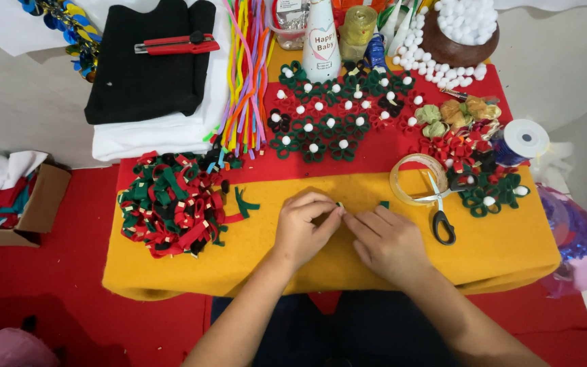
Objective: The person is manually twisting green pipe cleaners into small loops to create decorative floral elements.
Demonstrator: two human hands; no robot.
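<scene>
Both hands, left hand (304, 228) and right hand (388, 241), are pinched shut on a felt strip (340, 204) (light, limp, best held at its ends).

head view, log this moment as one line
left hand: pinching small green felt piece | right hand: fingers meet same piece | surface: yellow felt sheet | nearby: scissors, looped felt pile

A tiny green felt piece (340, 204) with a pale end sits pinched between fingertips, just above the yellow felt sheet (259, 251), mostly hidden.
</scene>
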